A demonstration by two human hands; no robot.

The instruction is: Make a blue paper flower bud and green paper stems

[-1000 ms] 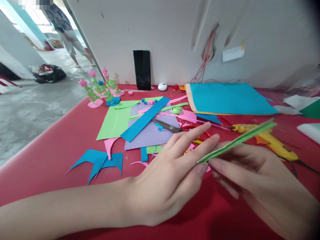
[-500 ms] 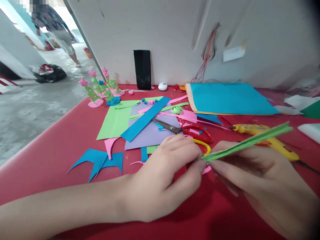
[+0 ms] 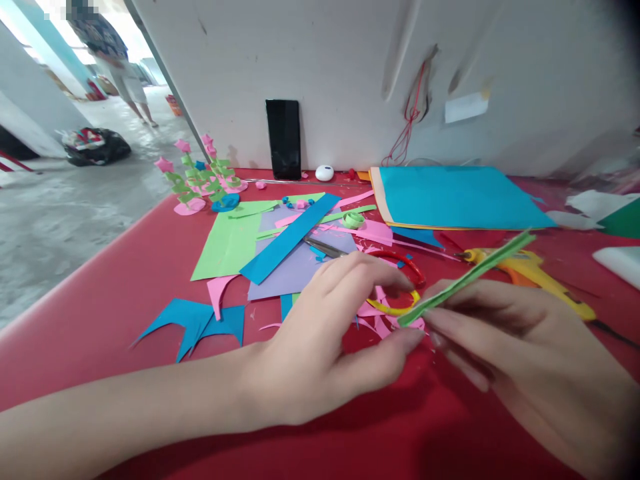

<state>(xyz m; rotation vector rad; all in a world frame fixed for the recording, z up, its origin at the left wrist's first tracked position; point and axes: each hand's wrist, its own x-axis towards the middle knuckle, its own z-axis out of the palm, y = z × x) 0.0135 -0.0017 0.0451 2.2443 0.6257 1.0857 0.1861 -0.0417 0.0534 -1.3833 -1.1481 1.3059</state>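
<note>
Pinched between the thumb and fingers of my right hand [image 3: 510,340] is a narrow folded green paper strip [image 3: 467,279], slanting up to the right. My left hand [image 3: 345,320] is beside the strip's lower end, thumb and fingers parted around it with a gap. Behind my left hand lie scissors [image 3: 395,310] with red and yellow handles, partly covered by my fingers. Pink paper scraps [image 3: 383,323] are scattered under the scissors. A blue paper strip [image 3: 293,237] rests across purple paper [image 3: 265,287] and green paper [image 3: 220,250].
A yellow glue gun [image 3: 555,283] lies behind my right hand, its cord running right. Blue sheets [image 3: 455,197] are stacked at the back. Paper flowers [image 3: 193,180] stand at the left edge, a phone [image 3: 283,140] leans on the wall. A person [image 3: 107,53] stands beyond.
My left thumb and fingers have come apart and let go of the green strip's lower end. The strip has shifted left in my right hand. The person in the background has turned.
</note>
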